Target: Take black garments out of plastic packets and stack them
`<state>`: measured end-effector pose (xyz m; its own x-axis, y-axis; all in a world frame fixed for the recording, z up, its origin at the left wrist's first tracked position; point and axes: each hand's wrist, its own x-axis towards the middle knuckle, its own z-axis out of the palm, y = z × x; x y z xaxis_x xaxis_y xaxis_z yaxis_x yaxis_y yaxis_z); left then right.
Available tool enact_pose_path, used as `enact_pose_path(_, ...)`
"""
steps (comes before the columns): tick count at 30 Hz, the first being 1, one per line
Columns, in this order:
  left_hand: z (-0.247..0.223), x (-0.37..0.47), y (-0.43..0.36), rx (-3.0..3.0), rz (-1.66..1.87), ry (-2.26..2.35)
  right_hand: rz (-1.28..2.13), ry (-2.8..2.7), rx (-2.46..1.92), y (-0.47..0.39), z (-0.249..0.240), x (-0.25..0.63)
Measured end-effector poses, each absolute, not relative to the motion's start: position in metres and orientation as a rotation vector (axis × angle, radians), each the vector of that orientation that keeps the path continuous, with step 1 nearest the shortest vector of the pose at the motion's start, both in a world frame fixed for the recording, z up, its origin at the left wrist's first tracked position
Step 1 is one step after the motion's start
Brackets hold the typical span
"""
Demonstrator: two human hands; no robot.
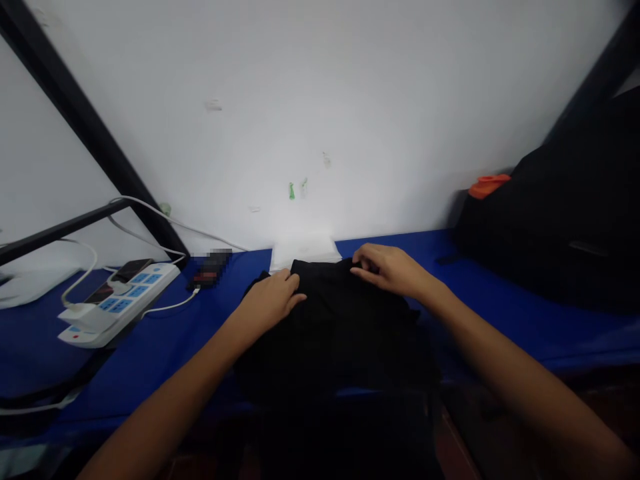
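Note:
A black garment (340, 333) lies on the blue surface (500, 300) in front of me, its near part hanging over the front edge. My left hand (270, 300) rests flat on the cloth's far left corner, fingers loosely together. My right hand (390, 268) lies on the far right edge of the garment, fingertips curled onto the fabric; whether it pinches the cloth is unclear. Just behind the garment sits a white folded item (305, 250) against the wall.
A white power strip (117, 303) with blue sockets, white plugs and cables, and a phone (131, 269) lies at the left. A small dark object (210, 267) sits beside it. A black bag (565, 220) with an orange item (487, 185) stands at the right. Black metal bars (90, 140) cross the left wall.

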<state>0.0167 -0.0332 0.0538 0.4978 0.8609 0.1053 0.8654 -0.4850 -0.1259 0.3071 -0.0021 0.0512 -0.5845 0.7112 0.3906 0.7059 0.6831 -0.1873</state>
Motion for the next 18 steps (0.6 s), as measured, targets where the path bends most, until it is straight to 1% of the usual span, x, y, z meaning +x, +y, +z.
enact_pose_path(5, 0.044, 0.003, -0.034, -2.681, 0.074, -1.648, 0.183, -2.676, -1.171, -0.004, 0.028, 0.317)
enact_pose_path(9, 0.046, -0.007, -0.031, -2.759, -0.068, -1.729, 0.231, -2.673, -1.192, -0.007, 0.020, 0.327)
enact_pose_path(13, 0.068, -0.011, -0.043, -2.834, -0.258, -1.716, 0.276, -2.539, -1.175, -0.022, 0.038, 0.335)
enact_pose_path(16, 0.094, -0.017, -0.064, -3.061, -0.332, -1.717, 0.518, -2.423, -1.106, -0.041, 0.058, 0.346)
enact_pose_path(18, 0.107, -0.020, -0.079, -3.279, -0.251, -1.637, 0.729, -2.389, -1.041, -0.055, 0.067, 0.354)
